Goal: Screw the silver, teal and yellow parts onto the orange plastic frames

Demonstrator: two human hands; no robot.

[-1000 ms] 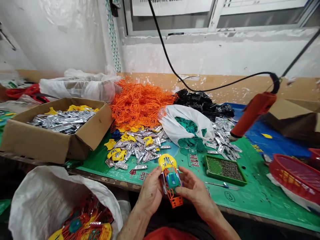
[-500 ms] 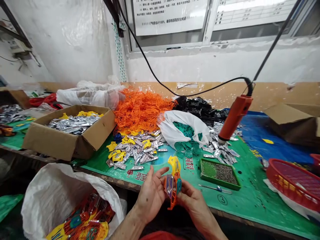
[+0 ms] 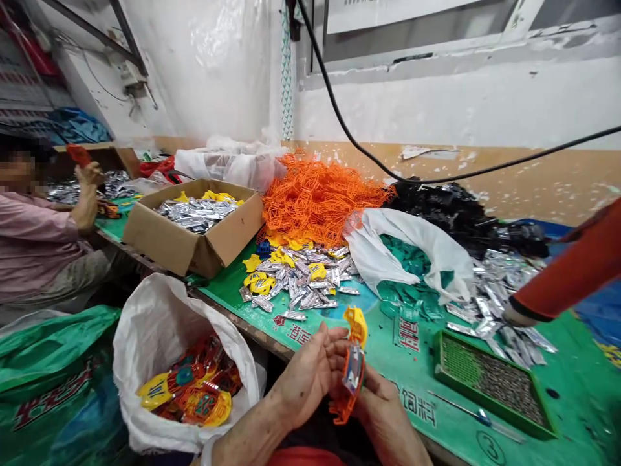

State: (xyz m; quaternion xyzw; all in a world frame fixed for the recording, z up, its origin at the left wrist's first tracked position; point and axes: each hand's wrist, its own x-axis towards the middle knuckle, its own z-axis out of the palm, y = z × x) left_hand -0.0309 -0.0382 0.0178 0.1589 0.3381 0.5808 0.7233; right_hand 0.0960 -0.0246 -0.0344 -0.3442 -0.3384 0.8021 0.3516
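An orange and yellow plastic toy part (image 3: 353,369) with a shiny silver piece set in it is upright before me at the table's front edge. My right hand (image 3: 383,408) grips it from the right, fingertips partly hidden behind it. On its other side my left hand (image 3: 308,375) is turned palm up, thumb and fingers apart, the fingertips close against the part; whether they bear any of its weight I cannot tell. Similar orange and yellow parts (image 3: 206,404) fill a white woven sack (image 3: 145,362) at my lower left.
Silver and yellow pieces (image 3: 310,278) lie behind my hands, before an orange heap (image 3: 320,200). A white bag (image 3: 363,252) spills green pieces. Right: a green screw tray (image 3: 543,424), a thin screwdriver (image 3: 480,417) and a hanging red power screwdriver (image 3: 572,265). A co-worker (image 3: 43,239) sits left.
My view has swung left and down, bringing the co-worker into sight. The toy part has turned in my right hand, its silver piece now facing me more and its green piece out of sight.
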